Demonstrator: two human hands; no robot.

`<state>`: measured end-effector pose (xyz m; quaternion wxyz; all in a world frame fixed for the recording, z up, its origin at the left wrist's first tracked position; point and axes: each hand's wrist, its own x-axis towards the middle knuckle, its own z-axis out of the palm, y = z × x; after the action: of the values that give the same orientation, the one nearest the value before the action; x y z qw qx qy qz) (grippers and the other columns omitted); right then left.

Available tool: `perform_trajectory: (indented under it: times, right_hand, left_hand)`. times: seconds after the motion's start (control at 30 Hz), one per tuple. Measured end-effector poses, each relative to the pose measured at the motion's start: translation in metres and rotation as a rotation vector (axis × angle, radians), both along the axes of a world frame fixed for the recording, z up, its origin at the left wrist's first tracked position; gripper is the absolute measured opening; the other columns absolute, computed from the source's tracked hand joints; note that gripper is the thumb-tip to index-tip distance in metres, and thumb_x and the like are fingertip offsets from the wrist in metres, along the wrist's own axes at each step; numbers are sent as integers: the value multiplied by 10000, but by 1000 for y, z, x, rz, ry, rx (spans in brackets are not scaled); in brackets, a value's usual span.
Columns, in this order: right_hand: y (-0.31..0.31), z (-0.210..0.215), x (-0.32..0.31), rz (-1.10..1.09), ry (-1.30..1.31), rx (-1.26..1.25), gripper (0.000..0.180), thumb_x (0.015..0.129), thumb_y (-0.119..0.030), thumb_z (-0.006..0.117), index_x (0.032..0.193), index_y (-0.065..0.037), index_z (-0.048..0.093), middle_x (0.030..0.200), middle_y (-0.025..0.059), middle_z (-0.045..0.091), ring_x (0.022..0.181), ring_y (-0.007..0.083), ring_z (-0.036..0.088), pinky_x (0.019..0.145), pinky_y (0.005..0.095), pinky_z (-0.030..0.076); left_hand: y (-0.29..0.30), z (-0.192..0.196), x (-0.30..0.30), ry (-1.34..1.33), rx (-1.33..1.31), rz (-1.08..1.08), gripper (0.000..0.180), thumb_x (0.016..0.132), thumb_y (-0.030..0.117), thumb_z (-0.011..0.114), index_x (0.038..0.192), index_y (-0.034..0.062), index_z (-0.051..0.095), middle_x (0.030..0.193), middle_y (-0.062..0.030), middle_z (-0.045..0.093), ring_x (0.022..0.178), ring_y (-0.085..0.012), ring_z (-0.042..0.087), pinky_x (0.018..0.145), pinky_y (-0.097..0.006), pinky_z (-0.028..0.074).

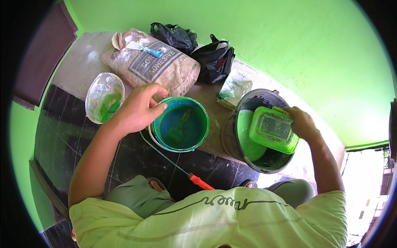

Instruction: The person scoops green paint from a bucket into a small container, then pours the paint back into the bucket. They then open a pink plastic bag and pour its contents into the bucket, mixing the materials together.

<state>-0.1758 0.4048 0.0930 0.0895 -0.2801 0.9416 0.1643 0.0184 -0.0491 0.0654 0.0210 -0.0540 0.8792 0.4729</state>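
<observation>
My right hand [304, 123] grips a bright green rectangular plastic tub [273, 129] by its far right edge. The tub is tilted over a black bucket [230, 138] of light green paint [249, 140]. At the left rim of a smaller paint pail [200, 142], my left hand [142, 106] has its thumb against or just above the edge, with thumb and forefinger apart; its other fingers are partly hidden. Inside the pail, a paint-covered brush [177, 131] leans in dark blue-green paint. A metal rod with a red handle [200, 182] lies before the pail, its far end hidden.
Behind the pail lies a paper sack of adhesive [182, 70] with a blue-handled tool [152, 51] on top. Black plastic bags [213, 62] sit against the green wall [281, 45]. A paint-stained cut container [105, 89] stands left; another stained container [237, 87] stands behind the bucket.
</observation>
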Motion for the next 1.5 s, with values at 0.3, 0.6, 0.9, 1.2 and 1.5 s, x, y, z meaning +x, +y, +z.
perform_trajectory:
  times: [0.3, 0.6, 0.9, 1.2, 1.5]
  right_hand:
    - [-1, -40, 1, 177, 110, 380, 239, 891, -104, 650, 1125, -77, 688, 1074, 156, 646, 932, 288, 710, 814, 448, 577]
    - [-4, -39, -1, 117, 44, 509, 249, 896, -49, 605, 1122, -98, 699, 1091, 173, 671, 978, 334, 715, 834, 462, 556]
    - [-30, 24, 0, -63, -162, -102, 586, 820, 91, 565, 1354, -137, 639, 1224, 149, 665, 1102, 358, 674, 947, 454, 526]
    - [-44, -26, -4, 162, 112, 242, 401, 872, -56, 638, 1267, -121, 626, 1227, 190, 595, 976, 315, 719, 845, 455, 574]
    - [4, -38, -13, 174, 201, 222, 156, 892, -40, 599, 1027, -99, 651, 1043, 187, 631, 911, 347, 710, 818, 469, 565]
  left_hand:
    - [-1, 8, 6, -16, -10, 19, 371, 929, 55, 695, 1273, -33, 589, 1184, -104, 672, 892, -149, 694, 764, -311, 549]
    - [-7, 14, 12, -56, 18, 36, 363, 935, 53, 682, 1280, -14, 592, 1210, -76, 651, 854, -118, 660, 743, -286, 556]
    - [-13, 11, 16, -31, -10, 20, 349, 946, 61, 676, 1274, -18, 585, 1214, -79, 643, 830, -107, 649, 732, -285, 575]
    - [-11, 14, 13, -40, 42, 19, 359, 949, 64, 676, 1282, -32, 583, 1227, -78, 643, 838, -104, 644, 722, -279, 569]
    - [-54, 23, 24, 110, -196, 126, 334, 954, 126, 692, 1246, -16, 613, 1138, -80, 675, 798, -119, 650, 690, -297, 541]
